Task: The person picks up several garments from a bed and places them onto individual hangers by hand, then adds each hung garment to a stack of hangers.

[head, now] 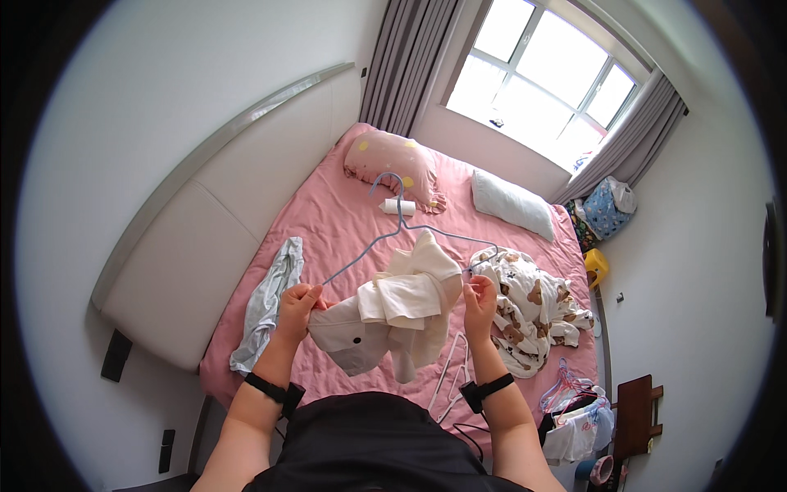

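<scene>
A blue wire clothes hanger (401, 221) is held up over the bed, its hook pointing away from me. My left hand (300, 307) pinches the hanger's left end together with a cream and light grey garment (399, 307). That garment hangs bunched below the hanger, and a black dot shows on its grey part. At the hanger's right end, the fingertips of my right hand (479, 298) are closed on the bar beside the cloth. Folds hide the garment's exact shape.
A pink-sheeted bed (332, 246) bears a pink pillow (393, 161), a pale pillow (512, 203), a white roll (398, 206), a pale green garment (267, 307), bear-print clothing (535, 301) and white hangers (452, 375). Clothes on hangers (575, 418) lie at the bed's right corner beside a brown wooden stool (633, 415).
</scene>
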`<act>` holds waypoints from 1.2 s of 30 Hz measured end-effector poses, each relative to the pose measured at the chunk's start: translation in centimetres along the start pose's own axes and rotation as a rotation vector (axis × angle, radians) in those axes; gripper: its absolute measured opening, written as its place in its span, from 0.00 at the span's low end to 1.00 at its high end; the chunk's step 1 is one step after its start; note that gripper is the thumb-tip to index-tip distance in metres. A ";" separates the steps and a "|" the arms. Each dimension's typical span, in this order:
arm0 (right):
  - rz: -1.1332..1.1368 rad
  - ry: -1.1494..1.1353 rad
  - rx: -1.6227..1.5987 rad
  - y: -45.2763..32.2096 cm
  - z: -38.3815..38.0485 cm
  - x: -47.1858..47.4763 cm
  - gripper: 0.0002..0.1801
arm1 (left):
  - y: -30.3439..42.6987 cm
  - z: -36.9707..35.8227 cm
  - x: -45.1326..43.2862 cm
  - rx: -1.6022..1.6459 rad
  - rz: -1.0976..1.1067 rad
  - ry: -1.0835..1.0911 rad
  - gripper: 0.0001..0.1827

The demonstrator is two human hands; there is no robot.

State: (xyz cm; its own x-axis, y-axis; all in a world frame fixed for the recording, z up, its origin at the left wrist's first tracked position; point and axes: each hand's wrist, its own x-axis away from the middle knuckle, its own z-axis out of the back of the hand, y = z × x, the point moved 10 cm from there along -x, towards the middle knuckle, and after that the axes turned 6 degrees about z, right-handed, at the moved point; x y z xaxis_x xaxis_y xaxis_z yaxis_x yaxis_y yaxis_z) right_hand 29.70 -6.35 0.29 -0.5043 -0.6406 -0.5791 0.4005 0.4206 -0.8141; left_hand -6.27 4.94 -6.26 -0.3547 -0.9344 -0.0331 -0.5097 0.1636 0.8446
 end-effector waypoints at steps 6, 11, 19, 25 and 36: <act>-0.156 -0.366 -0.156 1.7 -4.5 1.6 0.13 | 2.0 0.3 -0.2 -0.034 -0.035 -0.025 0.17; -0.059 -0.310 0.220 -1.1 -2.9 -1.2 0.14 | 3.4 0.5 0.5 -0.103 -0.077 -0.038 0.17; -0.045 -0.158 0.492 -1.6 -0.4 -4.8 0.16 | 3.3 1.5 2.3 -0.204 -0.086 -0.054 0.16; 0.112 0.036 0.651 -2.2 3.3 -5.6 0.15 | 4.7 1.1 3.0 -0.214 -0.156 -0.068 0.18; -0.233 -0.595 -0.111 0.6 -2.2 -3.4 0.19 | 9.8 0.6 -0.9 -0.464 -0.156 -0.067 0.17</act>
State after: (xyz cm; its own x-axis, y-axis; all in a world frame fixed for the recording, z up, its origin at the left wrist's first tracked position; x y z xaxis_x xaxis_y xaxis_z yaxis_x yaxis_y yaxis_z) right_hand 29.95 -2.49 1.69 -0.0457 -0.9563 -0.2886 0.2342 0.2706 -0.9338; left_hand -11.42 7.62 1.72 -0.3589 -0.9118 -0.1994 -0.1637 -0.1488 0.9752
